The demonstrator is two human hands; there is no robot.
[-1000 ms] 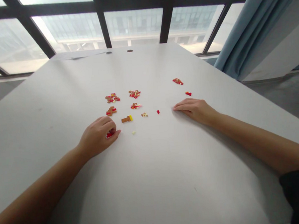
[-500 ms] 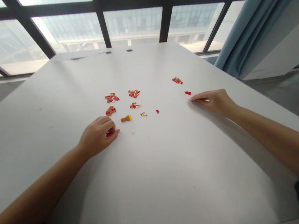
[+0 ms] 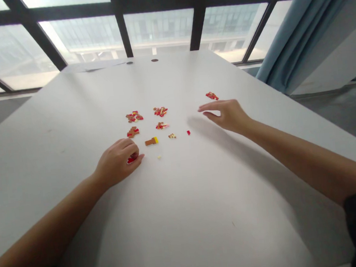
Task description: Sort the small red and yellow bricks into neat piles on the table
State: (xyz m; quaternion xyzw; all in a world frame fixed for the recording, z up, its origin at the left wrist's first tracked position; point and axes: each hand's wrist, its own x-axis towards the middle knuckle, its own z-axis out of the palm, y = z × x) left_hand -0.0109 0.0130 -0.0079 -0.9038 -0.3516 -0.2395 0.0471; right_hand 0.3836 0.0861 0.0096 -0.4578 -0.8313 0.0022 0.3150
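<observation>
The left hand [image 3: 117,161] curls, pinching a red piece [image 3: 131,160]; the right hand [image 3: 226,114] hovers mid-table [image 3: 186,216], fingers spread, seemingly empty, before windows [image 3: 155,26].

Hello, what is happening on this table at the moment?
A person sits at a white table scattered with small red, brown and yellow building bricks. The left hand rests on the table, curled over a small red piece. The right hand hovers with fingers extended, near a tiny red brick. A brown-and-yellow strip lies between the hands.
</observation>
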